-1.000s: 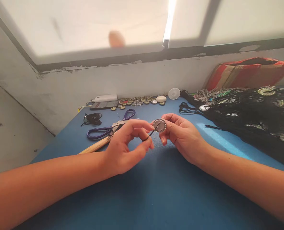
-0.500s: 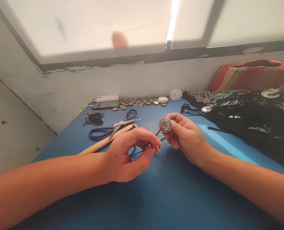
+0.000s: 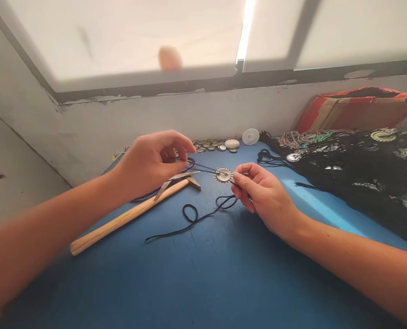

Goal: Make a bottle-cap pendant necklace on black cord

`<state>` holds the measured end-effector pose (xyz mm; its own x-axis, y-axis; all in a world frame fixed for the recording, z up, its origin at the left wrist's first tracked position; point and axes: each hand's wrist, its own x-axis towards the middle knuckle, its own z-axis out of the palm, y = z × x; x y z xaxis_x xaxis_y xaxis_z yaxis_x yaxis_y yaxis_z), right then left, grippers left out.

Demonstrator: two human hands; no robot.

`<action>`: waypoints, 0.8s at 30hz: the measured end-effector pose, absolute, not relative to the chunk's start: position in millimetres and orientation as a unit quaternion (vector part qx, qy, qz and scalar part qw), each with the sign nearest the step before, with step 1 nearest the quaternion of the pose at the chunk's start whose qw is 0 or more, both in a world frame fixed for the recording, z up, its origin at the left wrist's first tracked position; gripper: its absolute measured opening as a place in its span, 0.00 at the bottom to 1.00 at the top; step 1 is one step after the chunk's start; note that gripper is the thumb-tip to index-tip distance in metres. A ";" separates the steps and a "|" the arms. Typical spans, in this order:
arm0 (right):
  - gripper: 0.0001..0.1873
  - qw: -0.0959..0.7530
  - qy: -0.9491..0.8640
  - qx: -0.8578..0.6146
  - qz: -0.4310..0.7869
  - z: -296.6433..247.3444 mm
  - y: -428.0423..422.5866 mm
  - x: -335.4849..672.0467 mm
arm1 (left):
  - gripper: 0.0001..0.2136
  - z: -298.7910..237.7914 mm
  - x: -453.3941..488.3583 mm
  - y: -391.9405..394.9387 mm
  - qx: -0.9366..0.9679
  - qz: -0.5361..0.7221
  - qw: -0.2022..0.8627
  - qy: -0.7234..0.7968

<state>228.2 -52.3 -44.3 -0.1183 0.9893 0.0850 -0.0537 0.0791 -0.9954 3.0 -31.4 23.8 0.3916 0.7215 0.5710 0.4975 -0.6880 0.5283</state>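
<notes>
My right hand (image 3: pixel 260 187) pinches the edge of a silvery bottle cap (image 3: pixel 223 177) with a crimped rim, its flat inner face toward me. Black cord (image 3: pixel 203 167) passes through the cap and runs in a stretched double line to my left hand (image 3: pixel 157 157), whose closed fingertips grip it at the left. From below my right hand, the loose end of the cord (image 3: pixel 198 220) curls across the blue table (image 3: pixel 203 283). Under and beside my left hand lie scissors (image 3: pixel 171 183) and a wooden-handled hammer (image 3: pixel 121 225).
Several bottle caps (image 3: pixel 208 145), a white oval object (image 3: pixel 232 144) and a clear disc (image 3: pixel 250 136) sit along the wall. At the right is a heap of black cords with caps (image 3: pixel 354 169), in front of a red-and-brown cardboard box (image 3: pixel 357 112).
My left hand has moved left and up, drawing the cord out from the cap. The cap has turned and shifted slightly left in my right hand. The loose cord end now shows on the table.
</notes>
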 end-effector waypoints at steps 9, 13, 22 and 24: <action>0.08 0.497 -0.542 -0.424 0.528 -41.4 -60.0 224.1 | 0.05 44.8 5.1 -27.4 0.615 0.588 0.413 0.326; 0.07 0.497 -0.539 -0.428 0.528 -42.6 -57.8 226.5 | 0.09 47.8 4.3 -28.6 0.647 0.565 0.380 0.343; 0.08 0.498 -0.534 -0.440 0.523 -44.0 -54.9 228.2 | 0.11 53.1 -17.2 -2.6 0.617 0.580 0.377 0.375; 0.08 0.498 -0.534 -0.442 0.521 -44.4 -55.0 228.5 | 0.11 52.2 -20.1 -0.3 0.636 0.571 0.352 0.382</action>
<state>228.5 -55.0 -44.4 -0.1137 0.9910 0.0707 -0.0464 0.0658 -0.9968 -20.1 -0.3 52.2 0.0551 0.8875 0.4574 0.0842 -0.4606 0.8836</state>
